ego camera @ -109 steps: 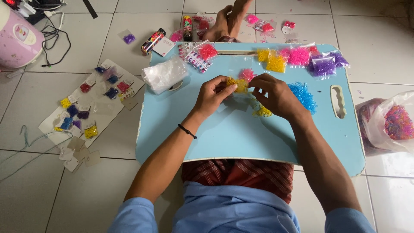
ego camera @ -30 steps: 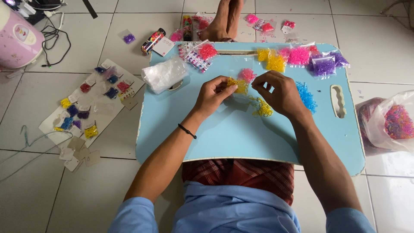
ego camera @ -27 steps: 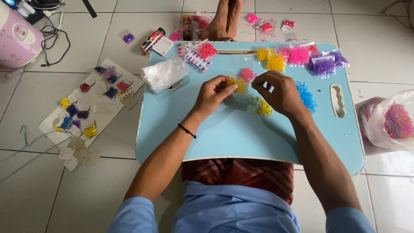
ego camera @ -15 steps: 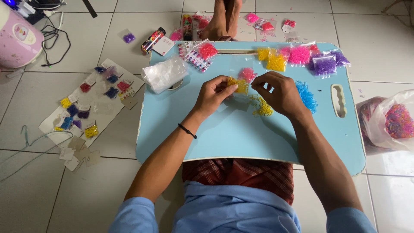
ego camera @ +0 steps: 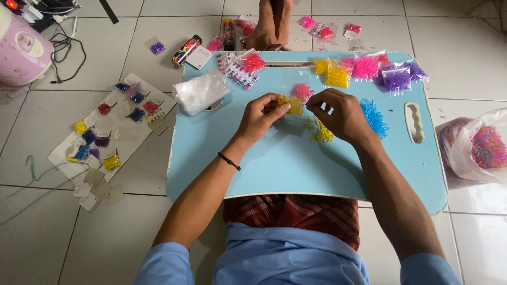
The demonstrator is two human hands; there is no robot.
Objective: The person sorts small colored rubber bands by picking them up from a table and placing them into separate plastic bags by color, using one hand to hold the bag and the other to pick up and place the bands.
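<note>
My left hand (ego camera: 260,117) pinches a small clear bag of yellow rubber bands (ego camera: 292,105) above the light blue lap table (ego camera: 296,163). My right hand (ego camera: 340,115) hovers just right of that bag, its thumb and forefinger pinched together near the bag's edge; I cannot tell whether a band is between them. A loose heap of yellow bands (ego camera: 320,133) lies under the right hand. A pink heap (ego camera: 302,91) sits just behind the bag, and a blue heap (ego camera: 374,117) lies beside the right wrist.
Filled bags of yellow, pink and purple bands (ego camera: 367,71) line the table's far edge. A stack of empty clear bags (ego camera: 202,91) sits at its left. Small filled packets (ego camera: 105,132) lie on the tile floor to the left, a big bag of bands (ego camera: 483,150) to the right.
My right hand lifted off the loose yellow heap and came up level with the bag, then shifted slightly left toward it. My left hand kept its hold on the bag.
</note>
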